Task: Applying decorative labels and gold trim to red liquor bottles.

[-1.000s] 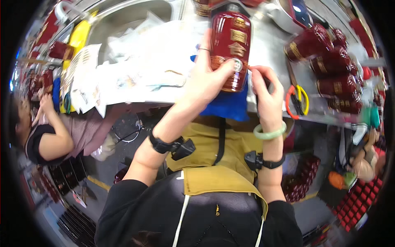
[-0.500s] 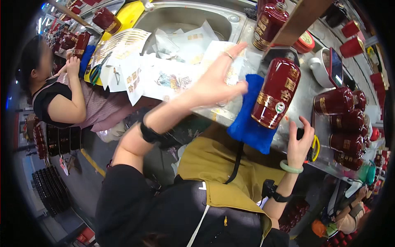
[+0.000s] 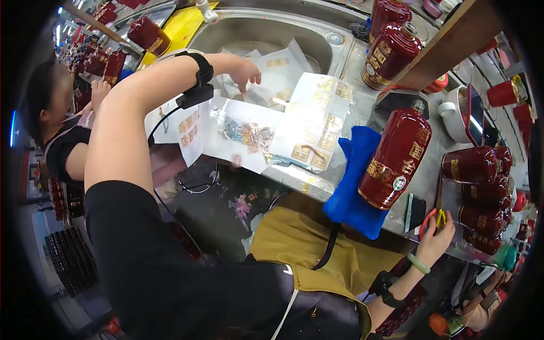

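Observation:
My left hand [image 3: 247,73] reaches out over the sink basin, fingers loosely apart and drooping, holding nothing visible. Beneath it, wet translucent label sheets [image 3: 277,62] lie in the basin. My right hand [image 3: 436,242] is at the bench edge, its thumb and fingers closed around the handles of scissors [image 3: 435,220] with red and yellow grips. Beside it lies a dark, flat scraper-like piece [image 3: 415,212]. Between my hands a dark red bottle with gold lettering [image 3: 396,158] rests on its side, on a blue cloth pad [image 3: 352,170].
White sheets with gold labels [image 3: 317,122] lie along the sink's front rim [image 3: 334,62]. Red bottles [image 3: 479,190] stand at the right; another bottle [image 3: 391,56] stands behind. A wooden post [image 3: 447,42] and white mug [image 3: 453,116] are nearby. A co-worker [image 3: 62,124] sits left.
My left hand has swung from beside the bottle to over the sink. My right hand has moved down to the scissors, leaving the dark flat piece on the bench.

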Motion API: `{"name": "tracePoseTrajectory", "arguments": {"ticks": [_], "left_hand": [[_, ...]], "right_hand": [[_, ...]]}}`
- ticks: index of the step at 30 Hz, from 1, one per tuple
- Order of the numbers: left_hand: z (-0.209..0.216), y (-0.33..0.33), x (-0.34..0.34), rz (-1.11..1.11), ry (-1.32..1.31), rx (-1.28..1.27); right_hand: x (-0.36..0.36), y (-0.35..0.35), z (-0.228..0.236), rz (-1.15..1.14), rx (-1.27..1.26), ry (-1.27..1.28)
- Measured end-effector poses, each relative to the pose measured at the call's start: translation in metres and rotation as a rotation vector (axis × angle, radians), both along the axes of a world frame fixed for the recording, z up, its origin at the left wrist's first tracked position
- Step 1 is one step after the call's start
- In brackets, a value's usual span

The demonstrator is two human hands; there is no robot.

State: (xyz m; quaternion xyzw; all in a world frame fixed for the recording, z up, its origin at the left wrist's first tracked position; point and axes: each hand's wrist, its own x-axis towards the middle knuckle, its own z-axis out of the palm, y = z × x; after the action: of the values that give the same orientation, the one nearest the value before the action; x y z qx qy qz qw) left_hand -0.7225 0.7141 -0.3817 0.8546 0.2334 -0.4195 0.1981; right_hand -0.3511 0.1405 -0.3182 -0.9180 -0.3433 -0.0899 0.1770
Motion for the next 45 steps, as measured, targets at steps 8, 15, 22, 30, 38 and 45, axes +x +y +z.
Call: {"name": "tracePoseTrajectory", "arguments": {"ticks": [8,15,22,30,38,45], "left_hand": [[-0.015,-0.007,0.015,0.009,0.043,-0.094],[0.029,-0.011,0.006,-0.103,-0.271,0.105],[0.137,-0.101,0.002,0.346,-1.013,0.301],[0.150,-0.193,-0.002,0.672,-1.245,0.137],[0.154,-0.276,0.024,0.862,-1.590,-0.319],[0.161,-0.319,0.030,0.839,-1.634,-0.425]], "right_hand": [[0.006,-0.021,-0.007,-0.055,0.059,0.233],[0.005,-0.022,-0.001,-0.120,0.048,0.281],[-0.009,-0.029,0.020,-0.108,0.560,0.352],[-0.092,0.037,0.056,0.475,0.867,1.265],[-0.160,0.143,0.086,0.655,0.550,1.403],[-0.179,0.183,0.072,0.684,0.752,1.405]]}}
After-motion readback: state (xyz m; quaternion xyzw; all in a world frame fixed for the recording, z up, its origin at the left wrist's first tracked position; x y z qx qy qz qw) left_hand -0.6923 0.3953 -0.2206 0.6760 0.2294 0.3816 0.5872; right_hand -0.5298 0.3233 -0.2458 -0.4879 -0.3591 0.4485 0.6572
